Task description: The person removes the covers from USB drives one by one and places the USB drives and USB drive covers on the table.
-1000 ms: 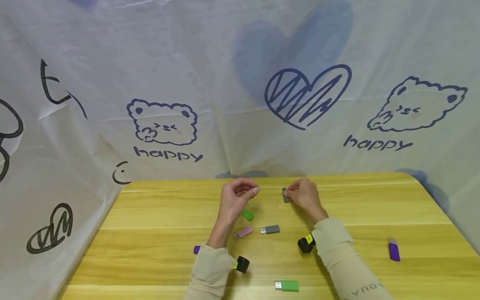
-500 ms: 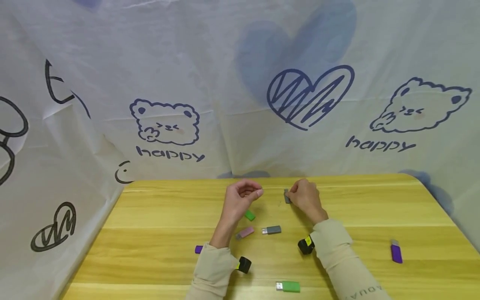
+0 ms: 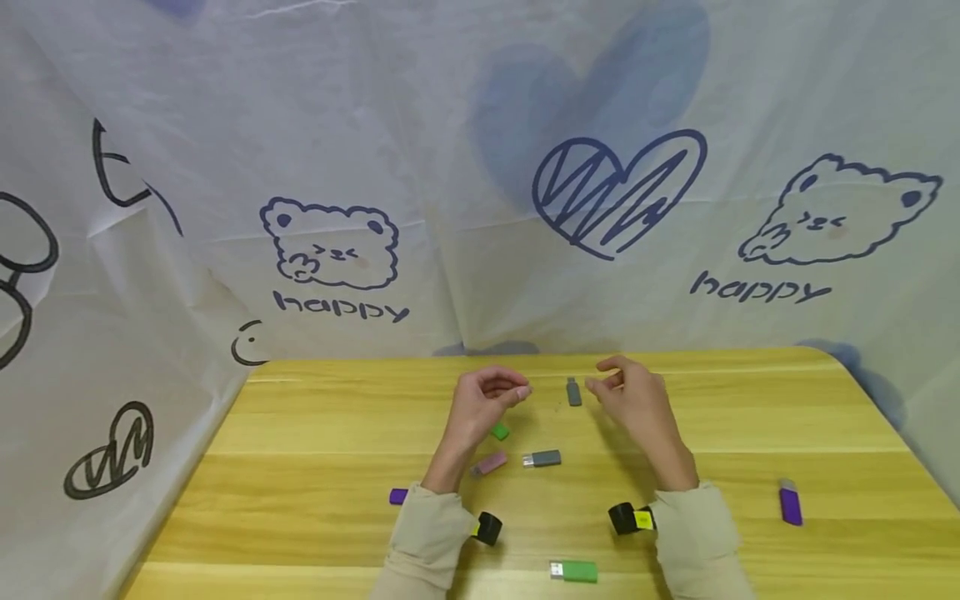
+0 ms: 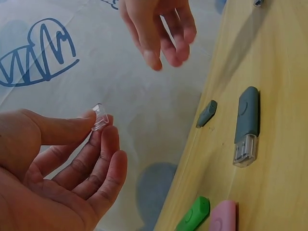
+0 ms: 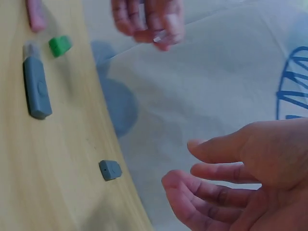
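My left hand (image 3: 482, 406) pinches a small clear plastic USB cap (image 4: 100, 118) between thumb and forefinger, above the far part of the table. My right hand (image 3: 636, 406) holds nothing; its thumb and fingers stand apart in the right wrist view. Just left of its fingertips, a grey USB stick (image 3: 573, 392) lies on the wood, its plug end pointing away from me. Closer to me lies a second grey USB stick (image 3: 542, 459), with a clear cap over its plug in the left wrist view. The left hand partly hides a green USB stick (image 3: 499, 431).
On the wooden table (image 3: 300, 433) lie a pink USB stick (image 3: 490, 464), a purple one (image 3: 790, 502) at the right and a green one (image 3: 573, 572) near the front. Another purple stick (image 3: 398, 497) is partly behind the left sleeve. A printed cloth (image 3: 465, 208) hangs behind.
My right hand has let go of the far grey USB stick and drawn back to the right, its fingers spreading. The left hand has moved slightly right, still pinching the cap.
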A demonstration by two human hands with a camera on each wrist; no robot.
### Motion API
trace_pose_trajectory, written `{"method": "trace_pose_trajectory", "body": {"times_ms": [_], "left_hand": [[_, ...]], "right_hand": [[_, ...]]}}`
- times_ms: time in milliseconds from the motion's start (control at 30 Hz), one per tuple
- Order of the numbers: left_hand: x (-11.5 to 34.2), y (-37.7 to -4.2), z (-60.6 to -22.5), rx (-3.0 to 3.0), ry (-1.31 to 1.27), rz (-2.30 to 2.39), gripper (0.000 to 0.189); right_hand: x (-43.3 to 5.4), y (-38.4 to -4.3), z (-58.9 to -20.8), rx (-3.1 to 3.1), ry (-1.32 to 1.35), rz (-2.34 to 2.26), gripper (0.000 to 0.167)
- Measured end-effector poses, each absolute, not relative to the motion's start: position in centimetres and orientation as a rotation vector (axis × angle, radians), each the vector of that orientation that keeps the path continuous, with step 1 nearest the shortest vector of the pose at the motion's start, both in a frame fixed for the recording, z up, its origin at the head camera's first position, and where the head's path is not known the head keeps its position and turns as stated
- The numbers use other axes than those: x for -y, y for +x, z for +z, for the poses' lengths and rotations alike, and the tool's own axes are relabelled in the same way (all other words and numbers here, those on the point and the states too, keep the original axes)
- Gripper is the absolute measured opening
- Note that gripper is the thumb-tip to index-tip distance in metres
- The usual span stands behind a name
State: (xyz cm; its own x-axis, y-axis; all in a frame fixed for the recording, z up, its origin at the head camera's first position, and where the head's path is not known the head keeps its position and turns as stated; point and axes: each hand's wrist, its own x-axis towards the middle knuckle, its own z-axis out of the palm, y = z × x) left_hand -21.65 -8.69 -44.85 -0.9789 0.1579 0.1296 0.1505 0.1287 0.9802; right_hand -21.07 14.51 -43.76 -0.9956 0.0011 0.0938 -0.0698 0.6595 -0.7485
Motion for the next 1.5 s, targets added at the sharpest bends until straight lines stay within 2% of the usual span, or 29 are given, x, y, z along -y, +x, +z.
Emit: {"method": "trace_pose_trajectory", "body": {"times_ms": [200,600,1033,1500], "left_hand": [[8.5,-21.7,-45.3,-2.394,0.352,2.003,0.008],[7.6,-22.4,-45.9,-2.573,0.412,1.756,0.004],[5.1,-26.6,-46.0,-2.748,0.598,1.287,0.004],[3.1,-28.1,-47.3,-2.781,0.513,1.082,0.006]], "right_hand": [[-15.7,-19.8,-44.0,2.701,0.112,1.409,0.031],[-18.5,-18.6,-43.2,2.791,0.1,1.4,0.031],[-23.0,-17.7,-42.8,2.928,0.147,1.264,0.036],[-26.0,-17.1,-43.3,2.954,0.088,1.27,0.042]]}}
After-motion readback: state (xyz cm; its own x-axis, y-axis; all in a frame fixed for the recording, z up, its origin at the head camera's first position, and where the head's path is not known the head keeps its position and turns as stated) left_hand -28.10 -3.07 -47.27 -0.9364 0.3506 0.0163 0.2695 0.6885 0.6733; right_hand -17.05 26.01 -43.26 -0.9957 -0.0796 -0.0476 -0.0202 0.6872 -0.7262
